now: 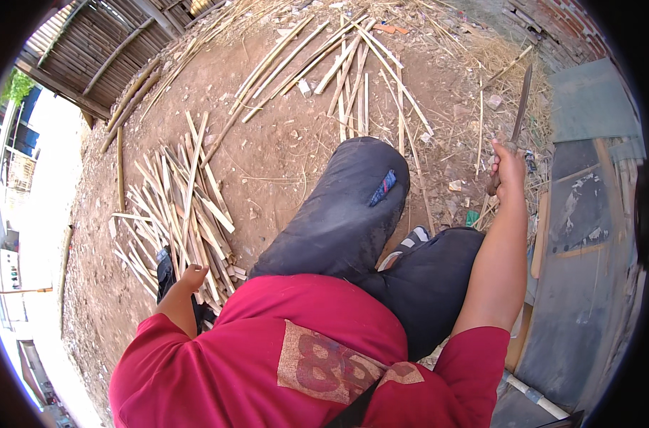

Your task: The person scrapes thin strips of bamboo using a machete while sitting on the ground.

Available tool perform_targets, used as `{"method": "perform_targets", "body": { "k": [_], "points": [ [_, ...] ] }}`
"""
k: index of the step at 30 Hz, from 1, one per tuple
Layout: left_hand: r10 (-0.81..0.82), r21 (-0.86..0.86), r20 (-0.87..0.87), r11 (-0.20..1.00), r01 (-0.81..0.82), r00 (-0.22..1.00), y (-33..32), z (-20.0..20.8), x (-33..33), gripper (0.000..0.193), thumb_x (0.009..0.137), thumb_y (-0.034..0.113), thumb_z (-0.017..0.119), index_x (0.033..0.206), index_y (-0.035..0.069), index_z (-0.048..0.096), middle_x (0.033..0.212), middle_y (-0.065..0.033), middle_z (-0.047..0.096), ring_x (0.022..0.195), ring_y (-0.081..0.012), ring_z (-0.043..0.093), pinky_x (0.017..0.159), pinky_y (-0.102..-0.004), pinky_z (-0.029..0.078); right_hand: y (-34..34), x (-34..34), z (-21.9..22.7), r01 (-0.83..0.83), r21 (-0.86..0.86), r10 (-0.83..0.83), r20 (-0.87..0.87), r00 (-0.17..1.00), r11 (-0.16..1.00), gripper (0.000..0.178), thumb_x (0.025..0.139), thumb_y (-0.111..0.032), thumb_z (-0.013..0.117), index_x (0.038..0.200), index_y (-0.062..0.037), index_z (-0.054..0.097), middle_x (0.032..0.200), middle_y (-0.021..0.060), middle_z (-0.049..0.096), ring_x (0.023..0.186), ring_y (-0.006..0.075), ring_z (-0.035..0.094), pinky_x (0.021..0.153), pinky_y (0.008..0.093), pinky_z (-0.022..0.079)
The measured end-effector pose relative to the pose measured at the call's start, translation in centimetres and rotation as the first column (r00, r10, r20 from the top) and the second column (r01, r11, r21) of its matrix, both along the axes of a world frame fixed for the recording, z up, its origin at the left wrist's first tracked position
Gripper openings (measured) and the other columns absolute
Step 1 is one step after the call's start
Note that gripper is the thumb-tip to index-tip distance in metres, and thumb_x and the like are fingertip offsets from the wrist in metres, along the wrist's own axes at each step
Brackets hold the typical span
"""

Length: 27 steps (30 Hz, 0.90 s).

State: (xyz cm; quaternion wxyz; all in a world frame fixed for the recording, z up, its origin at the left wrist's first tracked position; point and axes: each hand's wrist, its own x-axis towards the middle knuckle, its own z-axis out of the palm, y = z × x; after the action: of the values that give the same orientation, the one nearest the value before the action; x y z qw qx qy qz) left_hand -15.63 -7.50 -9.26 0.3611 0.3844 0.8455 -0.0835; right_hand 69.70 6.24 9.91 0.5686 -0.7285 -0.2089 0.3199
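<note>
My right hand [508,170] is raised at the right, its fingers wrapped round the handle of a machete [524,103]. The long, dark blade points up and away from me. Low on the left, my left hand [192,277] is at the near edge of a pile of split bamboo strips [189,207]. Its fingers look curled, and what they may hold is hidden. My legs [331,207] in dark trousers are bent between the two hands.
More long bamboo strips [353,78] lie spread on the dirt ground [267,164] ahead. Dark sheets and boards [581,221] stand close on my right. A slatted bamboo structure [89,50] is at the far left, with poles [128,96] beside it. Dry straw [496,60] lies at the far right.
</note>
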Motion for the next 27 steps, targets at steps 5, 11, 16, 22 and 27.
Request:
{"method": "perform_targets", "body": {
  "k": [5,11,16,22,27],
  "points": [
    [-0.174,0.110,0.091,0.980,0.164,0.980,6.3,-4.8,0.6,0.066,0.094,0.055,0.063,0.132,0.001,0.058,0.103,-0.0204,0.072,0.101,-0.0309,0.070,0.078,-0.0401,0.057,-0.1,0.3,0.2,0.018,-0.046,-0.013,0.093,0.996,0.999,0.026,0.087,-0.030,0.079,0.089,-0.0093,0.064,0.066,-0.0032,0.052,0.052,0.0085,0.048,0.048,0.0258,0.038],
    [-0.230,0.217,0.117,0.955,0.202,0.966,13.7,-3.8,8.1,0.065,0.095,0.053,0.062,0.136,0.003,0.056,0.119,-0.0230,0.068,0.115,-0.0377,0.065,0.098,-0.0432,0.051,-1.2,-1.5,6.2,0.039,0.028,-0.048,0.488,0.872,0.999,0.030,0.090,-0.032,0.078,0.099,-0.0084,0.063,0.064,-0.0044,0.050,0.053,0.0050,0.046,0.046,0.0244,0.033],
    [-0.454,0.014,-0.127,0.888,0.459,0.882,17.9,-3.4,12.3,0.065,0.096,0.052,0.059,0.145,0.010,0.050,0.150,-0.0196,0.047,0.137,-0.0364,0.048,0.114,-0.0531,0.037,-4.1,-2.1,8.4,-0.034,-0.048,0.056,0.607,0.793,0.998,0.026,0.091,-0.024,0.078,0.106,-0.0091,0.064,0.066,-0.0050,0.051,0.052,0.0037,0.045,0.046,0.0220,0.032],
    [-0.614,-0.179,-0.219,0.790,0.587,0.759,21.7,-4.3,13.0,0.072,0.096,0.052,0.057,0.154,0.013,0.037,0.163,-0.0152,0.029,0.151,-0.0341,0.027,0.121,-0.0637,0.020,-5.5,-1.4,2.2,-0.023,-0.315,0.181,0.482,0.857,0.949,0.027,0.090,-0.020,0.077,0.109,-0.0046,0.064,0.075,-0.0029,0.057,0.053,0.0044,0.046,0.047,0.0238,0.035],
    [-0.681,-0.373,-0.136,0.708,0.600,0.720,19.5,-5.4,10.7,0.078,0.096,0.056,0.054,0.157,0.011,0.033,0.162,-0.0130,0.032,0.155,-0.0355,0.016,0.120,-0.0649,0.022,-3.8,-1.3,0.5,-0.110,-0.452,0.310,0.397,0.864,0.885,0.030,0.089,-0.019,0.078,0.109,-0.0028,0.064,0.077,-0.0030,0.058,0.056,0.0043,0.046,0.048,0.0239,0.036]
  ]
}}
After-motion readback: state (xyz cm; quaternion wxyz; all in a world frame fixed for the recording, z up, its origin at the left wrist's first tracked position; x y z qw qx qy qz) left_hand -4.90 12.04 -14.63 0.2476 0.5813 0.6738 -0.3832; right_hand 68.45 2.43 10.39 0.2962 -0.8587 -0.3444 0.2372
